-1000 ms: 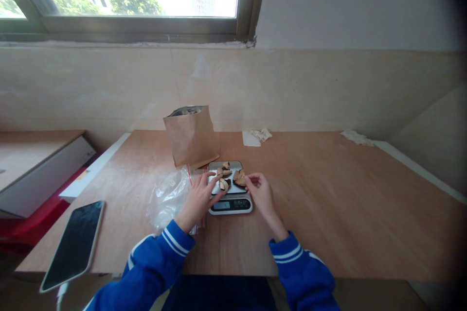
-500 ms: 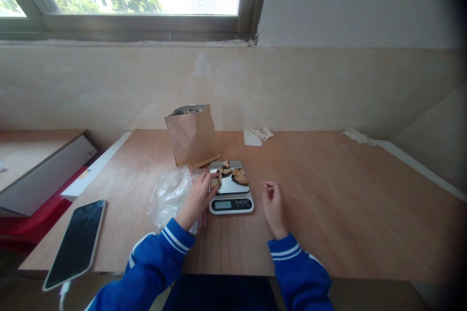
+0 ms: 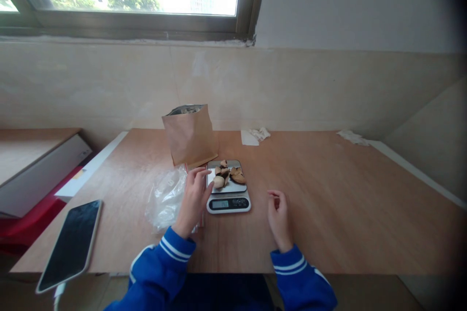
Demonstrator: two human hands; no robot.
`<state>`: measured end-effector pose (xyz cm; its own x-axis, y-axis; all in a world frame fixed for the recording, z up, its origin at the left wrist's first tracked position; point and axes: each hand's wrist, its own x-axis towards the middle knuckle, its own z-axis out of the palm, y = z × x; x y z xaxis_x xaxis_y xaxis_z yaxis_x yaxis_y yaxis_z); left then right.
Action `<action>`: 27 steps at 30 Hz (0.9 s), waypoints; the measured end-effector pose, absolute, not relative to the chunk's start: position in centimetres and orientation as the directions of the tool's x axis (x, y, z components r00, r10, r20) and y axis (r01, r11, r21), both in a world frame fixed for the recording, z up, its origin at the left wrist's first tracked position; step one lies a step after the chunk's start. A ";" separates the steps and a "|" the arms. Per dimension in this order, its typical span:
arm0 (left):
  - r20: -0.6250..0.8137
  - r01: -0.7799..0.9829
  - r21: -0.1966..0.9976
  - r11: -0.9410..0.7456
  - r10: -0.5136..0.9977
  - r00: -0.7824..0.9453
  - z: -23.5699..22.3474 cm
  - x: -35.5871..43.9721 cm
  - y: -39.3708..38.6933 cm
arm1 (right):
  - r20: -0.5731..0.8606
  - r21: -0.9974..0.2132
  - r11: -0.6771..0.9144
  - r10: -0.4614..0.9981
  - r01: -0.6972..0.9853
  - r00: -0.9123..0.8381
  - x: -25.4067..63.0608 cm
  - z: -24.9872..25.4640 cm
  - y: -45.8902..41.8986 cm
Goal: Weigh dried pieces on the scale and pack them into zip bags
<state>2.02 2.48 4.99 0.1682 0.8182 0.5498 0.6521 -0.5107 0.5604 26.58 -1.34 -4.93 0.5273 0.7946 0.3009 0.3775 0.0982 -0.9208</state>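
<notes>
A white digital kitchen scale (image 3: 229, 204) with a shiny metal plate stands in front of me on the table. On the plate lie several brown and pale dried pieces that look like dried mushrooms (image 3: 238, 176). The nearest, a rounded pale piece (image 3: 219, 182), sits at the left front of the plate. My left hand (image 3: 195, 199) hovers at the scale's left edge, thumb and fingers apart, its thumb tip close beside that pale piece. Over on the right, my right hand (image 3: 280, 216) rests on the table with fingers curled in and nothing visible in them.
A clear plastic zip bag (image 3: 166, 201) lies left of the scale, partly under my left hand. Behind it stands an open brown paper pouch (image 3: 189, 136). A phone (image 3: 71, 245) with a cable lies at the table's front left. Crumpled tissue (image 3: 260, 134) is by the wall.
My left hand has shifted the pale piece on the plate, let go and drawn back left. My right hand has left the pieces on the right and moved to the table.
</notes>
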 end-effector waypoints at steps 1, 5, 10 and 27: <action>0.567 0.684 0.552 -0.476 0.816 0.111 4.9 1.6 2.0 | 0.299 -0.922 0.097 0.792 0.374 0.533 26.6 -4.9 -1.4; 0.536 0.814 0.510 -0.278 0.843 -0.049 2.9 -0.2 0.6 | 0.294 -0.923 0.094 0.796 0.372 0.529 26.6 -4.9 -1.5; 0.453 0.849 0.487 -0.204 0.890 -0.045 0.0 -2.3 0.5 | 0.291 -0.921 0.085 0.799 0.379 0.527 26.6 -4.6 -1.6; 0.388 0.788 0.588 -0.180 0.918 -0.079 0.0 -7.9 2.4 | 0.284 -0.928 0.097 0.810 0.361 0.513 26.3 -3.5 -1.9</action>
<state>-7.94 2.41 -0.03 -0.0793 0.9184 0.3876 0.7884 -0.1802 0.5881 26.29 -1.89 -3.49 0.5128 0.8101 0.2842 0.3610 0.0969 -0.9275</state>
